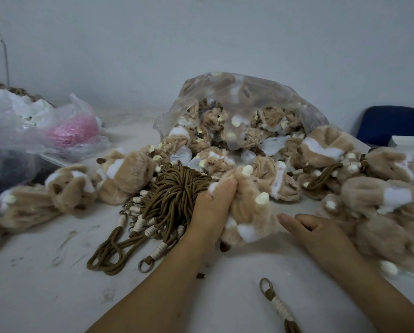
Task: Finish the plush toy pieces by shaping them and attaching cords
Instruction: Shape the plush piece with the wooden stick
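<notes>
My left hand point(213, 205) grips a tan and white plush piece point(246, 207) at the table's middle, fingers curled into its fur. Just right of it, my right hand point(314, 229) hovers with its index finger stretched toward the plush and the other fingers loosely curled, holding nothing. A bundle of brown cords point(167, 195) with white wrapped ends and metal rings lies left of the held piece. One single cord point(278, 306) lies near the front edge. A clear plastic bag point(254, 92) behind spills several unshaped plush pieces.
Shaped plush pieces lie at the left point(76, 188) and in a heap at the right point(379, 193). Plastic bags point(32, 131) with pink and white material sit at the far left. A blue chair back point(393, 123) stands at the right, against the white wall.
</notes>
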Available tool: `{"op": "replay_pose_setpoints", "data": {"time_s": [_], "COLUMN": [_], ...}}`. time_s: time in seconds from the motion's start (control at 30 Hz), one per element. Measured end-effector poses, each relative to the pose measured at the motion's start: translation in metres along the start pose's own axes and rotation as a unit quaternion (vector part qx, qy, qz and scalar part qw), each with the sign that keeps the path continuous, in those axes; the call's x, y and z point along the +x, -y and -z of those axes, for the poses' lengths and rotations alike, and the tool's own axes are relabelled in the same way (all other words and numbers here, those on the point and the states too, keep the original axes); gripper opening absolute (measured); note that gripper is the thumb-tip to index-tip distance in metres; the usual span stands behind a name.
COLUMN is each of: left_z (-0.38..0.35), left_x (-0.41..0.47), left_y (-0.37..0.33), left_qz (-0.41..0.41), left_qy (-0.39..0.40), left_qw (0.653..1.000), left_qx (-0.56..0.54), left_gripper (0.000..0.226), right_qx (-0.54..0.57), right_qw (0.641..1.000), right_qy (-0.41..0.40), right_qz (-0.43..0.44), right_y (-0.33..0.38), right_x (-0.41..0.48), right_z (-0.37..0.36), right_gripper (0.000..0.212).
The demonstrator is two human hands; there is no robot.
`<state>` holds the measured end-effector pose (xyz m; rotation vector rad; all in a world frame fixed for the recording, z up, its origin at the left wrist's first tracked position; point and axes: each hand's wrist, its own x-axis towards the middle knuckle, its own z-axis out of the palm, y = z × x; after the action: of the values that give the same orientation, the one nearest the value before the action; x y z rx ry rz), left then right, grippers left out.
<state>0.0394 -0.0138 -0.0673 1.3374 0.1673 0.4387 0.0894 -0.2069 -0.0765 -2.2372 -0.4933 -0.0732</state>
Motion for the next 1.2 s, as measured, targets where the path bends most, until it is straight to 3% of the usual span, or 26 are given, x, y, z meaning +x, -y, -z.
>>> {"op": "replay_pose_setpoints", "data": {"time_s": [0.23,0.37,0.53,0.7,0.97,1.1,1.2], "left_z": [-0.005,-0.016,-0.014,-0.008,0.000,0.004,-0.003], "left_x": [-0.002,-0.006,-0.003,0.003,0.007,0.011,0.007], "left_y": [0.002,0.010,0.016,0.015,0.012,0.014,0.016], "left_qz": [-0.049,-0.053,-0.034,-0.070,-0.082,-0.063,-0.032], "left_qy": [0.066,0.086,0.047,0.028,-0.013,-0.012,0.033], "left_qw": [0.993,0.987,0.992,0.994,0.993,0.994,0.995], "left_qx": [0.083,0.128,0.109,0.078,0.083,0.092,0.085], "left_gripper": [0.024,0.023,0.025,0.028,0.051,0.045,0.042], "right_qx": [0.017,0.041,0.029,-0.016,-0.050,-0.076,-0.067], "right_qw": [1.000,0.999,0.999,0.999,0.998,0.997,0.997], "right_qy": [0.000,0.024,0.009,-0.021,-0.028,-0.022,-0.014], "right_qz": [0.014,-0.013,-0.011,-0.019,-0.010,0.016,0.028], "right_y": [-0.004,-0.009,-0.008,-0.001,-0.002,0.002,0.005], "right_x": [0.002,0.006,0.006,0.005,0.003,0.000,-0.001], "right_z": [-0.007,-0.017,-0.017,-0.007,0.002,0.004,0.002], "right_gripper": [0.059,0.031,0.041,0.063,0.065,0.066,0.065]}}
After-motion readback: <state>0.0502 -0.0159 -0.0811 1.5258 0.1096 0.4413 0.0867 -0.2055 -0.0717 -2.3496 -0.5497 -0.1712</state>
